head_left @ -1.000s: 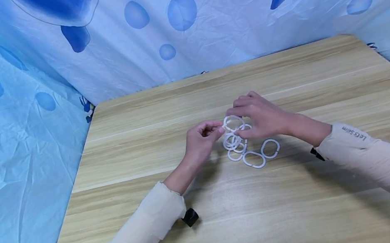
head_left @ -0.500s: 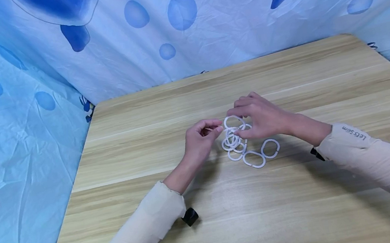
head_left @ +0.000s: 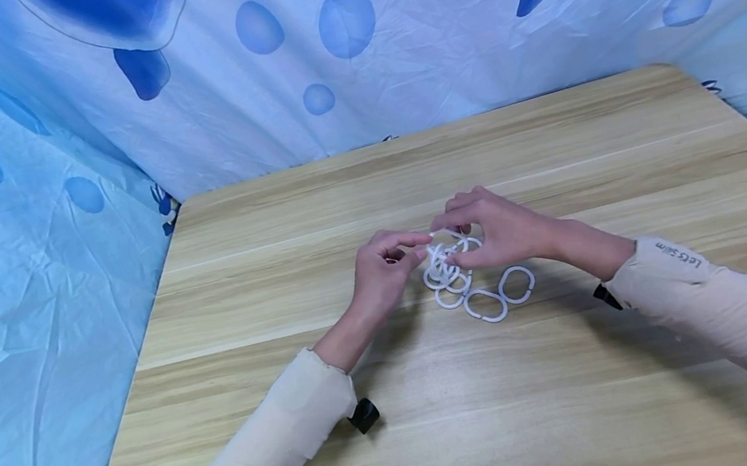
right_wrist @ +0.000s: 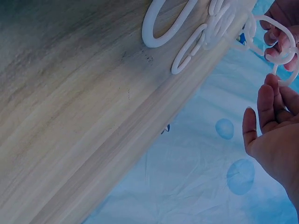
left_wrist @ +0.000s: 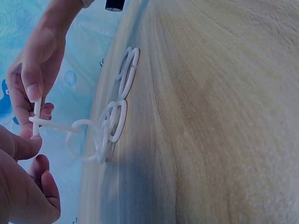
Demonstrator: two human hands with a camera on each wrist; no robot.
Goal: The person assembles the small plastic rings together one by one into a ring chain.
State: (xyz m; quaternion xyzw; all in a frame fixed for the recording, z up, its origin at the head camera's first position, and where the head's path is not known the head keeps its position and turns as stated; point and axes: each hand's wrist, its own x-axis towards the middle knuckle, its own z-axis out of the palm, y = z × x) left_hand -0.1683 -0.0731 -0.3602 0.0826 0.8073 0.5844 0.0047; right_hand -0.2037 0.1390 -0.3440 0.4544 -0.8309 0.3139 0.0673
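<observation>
Head view: I see the right hand (head_left: 506, 225) dip slightly since a moment ago, tipping the upper white ring (left_wrist: 37, 108); I judge its angle is being adjusted. Right and left (head_left: 382, 268) fingertips pinch it between them, three o'clock from the left hand, nine from the right; other rings (left_wrist: 124, 115) lie at six.
</observation>
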